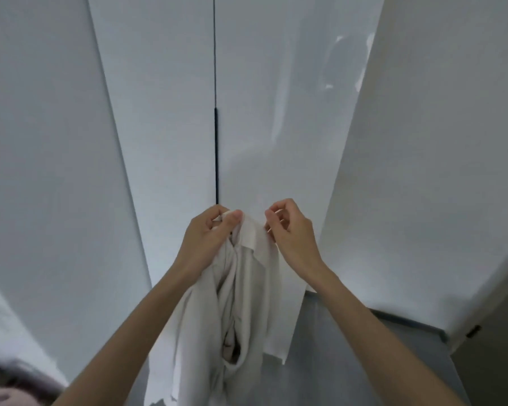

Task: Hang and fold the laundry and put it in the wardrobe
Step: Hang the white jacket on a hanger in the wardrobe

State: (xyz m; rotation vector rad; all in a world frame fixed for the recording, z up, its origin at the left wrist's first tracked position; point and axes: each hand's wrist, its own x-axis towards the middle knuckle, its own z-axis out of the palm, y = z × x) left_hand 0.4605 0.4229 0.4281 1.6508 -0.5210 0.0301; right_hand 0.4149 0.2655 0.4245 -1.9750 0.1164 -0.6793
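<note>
shirt (241,288) hangs bunched before shut wardrobe doors (165,112) | left hand (206,232) fingers (217,213) curl round collar (248,230) | right hand (291,230) pinches fabric edge just beside | likely soft, light, limp; best taken at both shoulders

1. The off-white collared shirt (241,288) hangs bunched below our left fingers (235,214), which pinch its collar; our right fingers (272,213) curl at its other edge.
2. The glossy white wardrobe doors (165,112) stand closed just beyond both.
</note>
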